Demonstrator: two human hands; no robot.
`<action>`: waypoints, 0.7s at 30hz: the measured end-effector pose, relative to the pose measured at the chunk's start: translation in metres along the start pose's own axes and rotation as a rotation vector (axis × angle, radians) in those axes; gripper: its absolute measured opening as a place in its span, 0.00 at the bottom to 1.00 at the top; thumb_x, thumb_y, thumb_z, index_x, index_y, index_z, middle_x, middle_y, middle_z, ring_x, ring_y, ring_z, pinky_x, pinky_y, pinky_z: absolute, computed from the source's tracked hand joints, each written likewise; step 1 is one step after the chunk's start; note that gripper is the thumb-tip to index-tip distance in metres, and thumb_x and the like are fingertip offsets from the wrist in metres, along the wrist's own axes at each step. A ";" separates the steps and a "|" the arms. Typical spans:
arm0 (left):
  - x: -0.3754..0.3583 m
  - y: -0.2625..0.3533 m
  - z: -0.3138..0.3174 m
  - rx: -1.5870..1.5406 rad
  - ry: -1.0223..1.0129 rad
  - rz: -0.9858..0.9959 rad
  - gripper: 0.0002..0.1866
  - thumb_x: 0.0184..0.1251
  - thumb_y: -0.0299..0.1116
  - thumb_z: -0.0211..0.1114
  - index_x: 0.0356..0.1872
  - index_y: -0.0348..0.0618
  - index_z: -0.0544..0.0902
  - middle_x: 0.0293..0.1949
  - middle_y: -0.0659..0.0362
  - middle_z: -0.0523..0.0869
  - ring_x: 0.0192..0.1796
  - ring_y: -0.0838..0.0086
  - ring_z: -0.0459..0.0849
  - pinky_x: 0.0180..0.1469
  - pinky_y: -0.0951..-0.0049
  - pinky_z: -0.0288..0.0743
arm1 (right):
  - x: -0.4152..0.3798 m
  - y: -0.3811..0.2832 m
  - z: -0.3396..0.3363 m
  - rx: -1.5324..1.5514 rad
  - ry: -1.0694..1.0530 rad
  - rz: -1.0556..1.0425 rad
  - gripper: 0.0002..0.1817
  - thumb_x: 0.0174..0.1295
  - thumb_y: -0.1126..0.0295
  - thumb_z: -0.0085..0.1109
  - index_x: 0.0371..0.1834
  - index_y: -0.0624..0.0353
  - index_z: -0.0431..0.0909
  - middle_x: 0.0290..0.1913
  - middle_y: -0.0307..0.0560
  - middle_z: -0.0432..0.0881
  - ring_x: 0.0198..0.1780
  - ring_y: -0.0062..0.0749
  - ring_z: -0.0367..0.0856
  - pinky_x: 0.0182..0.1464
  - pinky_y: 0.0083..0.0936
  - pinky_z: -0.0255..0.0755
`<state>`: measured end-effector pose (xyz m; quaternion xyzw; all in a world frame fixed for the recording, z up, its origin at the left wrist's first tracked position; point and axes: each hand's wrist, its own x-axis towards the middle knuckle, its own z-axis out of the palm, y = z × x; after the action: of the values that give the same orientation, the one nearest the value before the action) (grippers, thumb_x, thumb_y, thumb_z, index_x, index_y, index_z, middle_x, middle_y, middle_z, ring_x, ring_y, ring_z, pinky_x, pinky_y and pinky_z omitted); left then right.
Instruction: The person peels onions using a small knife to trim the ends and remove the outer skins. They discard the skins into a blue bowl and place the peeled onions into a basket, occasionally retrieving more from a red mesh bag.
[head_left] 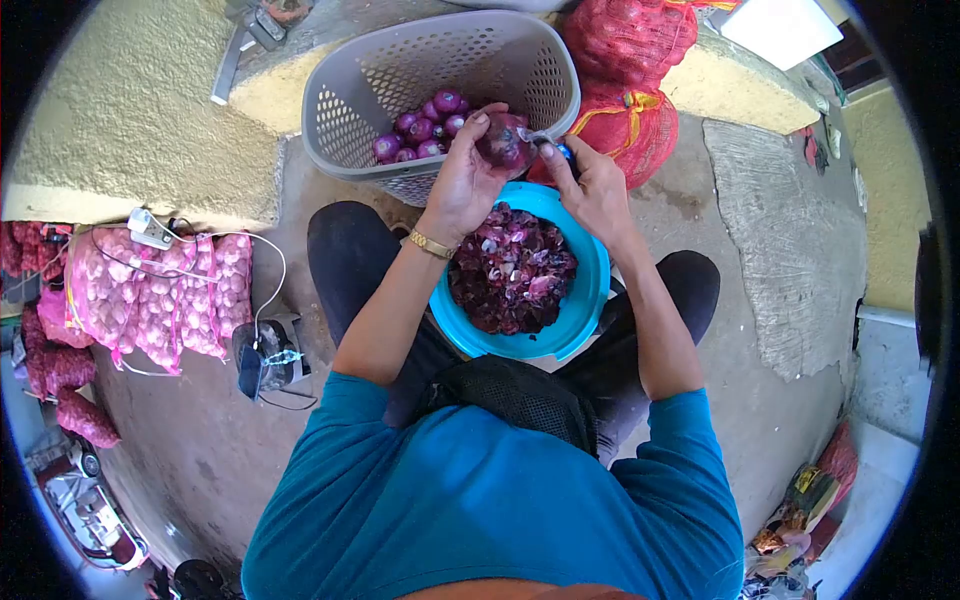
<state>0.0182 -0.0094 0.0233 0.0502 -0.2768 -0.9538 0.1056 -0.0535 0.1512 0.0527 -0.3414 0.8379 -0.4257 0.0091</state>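
A dark red onion [505, 145] is gripped in my left hand [465, 180], fingers wrapped round it, with a gold band on the wrist. My right hand [597, 195] is closed on a small knife [566, 152]; a bit of its blue handle shows, and the short blade points at the onion. Both hands are held above the far rim of a turquoise basin [597, 290] between my legs. Onion skins and trimmings [512, 270] fill the basin. Just beyond, a grey perforated basket [350, 90] holds several peeled purple onions [420, 130].
Red mesh sacks [630, 60] stand at the far right of the basket. Pink net bags of bulbs [165, 295] lie at left, with a white power strip [150, 229] and cables on top. A flattened woven sack [780, 240] covers floor at right.
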 end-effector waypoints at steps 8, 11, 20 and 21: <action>0.001 -0.003 -0.002 0.066 -0.018 -0.014 0.19 0.74 0.42 0.53 0.59 0.45 0.72 0.53 0.58 0.79 0.57 0.71 0.77 0.63 0.63 0.70 | -0.001 0.009 0.005 -0.051 -0.007 -0.040 0.21 0.68 0.50 0.54 0.31 0.59 0.78 0.15 0.58 0.73 0.21 0.54 0.78 0.25 0.44 0.69; 0.000 -0.004 0.000 0.032 -0.011 -0.036 0.19 0.74 0.42 0.53 0.59 0.45 0.72 0.53 0.58 0.79 0.57 0.72 0.77 0.63 0.64 0.70 | -0.001 0.009 0.004 -0.041 -0.016 -0.024 0.21 0.68 0.50 0.54 0.30 0.59 0.78 0.15 0.59 0.73 0.21 0.55 0.78 0.24 0.45 0.68; 0.002 -0.007 -0.002 -0.015 0.002 -0.057 0.18 0.76 0.40 0.50 0.58 0.41 0.74 0.53 0.54 0.83 0.58 0.67 0.79 0.66 0.63 0.68 | -0.001 0.008 0.004 0.034 -0.064 -0.011 0.22 0.69 0.51 0.52 0.32 0.61 0.79 0.18 0.61 0.75 0.23 0.57 0.79 0.26 0.45 0.68; 0.002 -0.006 -0.001 -0.015 0.002 -0.057 0.18 0.76 0.40 0.50 0.58 0.41 0.74 0.53 0.54 0.83 0.58 0.67 0.79 0.66 0.63 0.68 | -0.001 0.007 0.003 0.035 -0.064 -0.011 0.22 0.69 0.51 0.52 0.32 0.61 0.79 0.18 0.61 0.75 0.23 0.57 0.79 0.26 0.45 0.68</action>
<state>0.0157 -0.0053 0.0187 0.0582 -0.2679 -0.9584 0.0791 -0.0560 0.1522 0.0452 -0.3592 0.8278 -0.4291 0.0394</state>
